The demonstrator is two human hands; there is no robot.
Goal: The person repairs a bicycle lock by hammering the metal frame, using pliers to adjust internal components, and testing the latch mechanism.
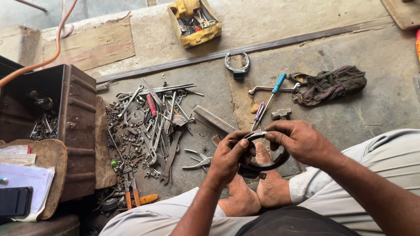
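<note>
A person sits on a stained concrete floor (372, 100) with bare feet (258, 192) drawn together between pale trouser legs. To the left stands a dark rusted metal toolbox (76, 126), open, with small parts inside; below it lie a curved wooden board with papers (26, 177) and a black phone (14, 201). Beside the box spreads a heap of spanners, rods and nuts (148, 126), with orange-handled pliers (131, 194) at its near edge. Farther off sit a yellow tray of tools (194, 22), a crumpled dark rag (330, 84), a horseshoe-shaped metal piece (237, 64) and a blue-handled screwdriver (269, 98).

Over the feet, both hands hold a dark curved ring-like part (262, 164) — roughly a loop of black metal or rubber; which one cannot be told. The left hand (229, 157) is closed around its left side, thumb pressed on the top edge. The right hand (297, 140) pinches the upper right part between thumb and fingers, near a small pale piece at the top.
</note>
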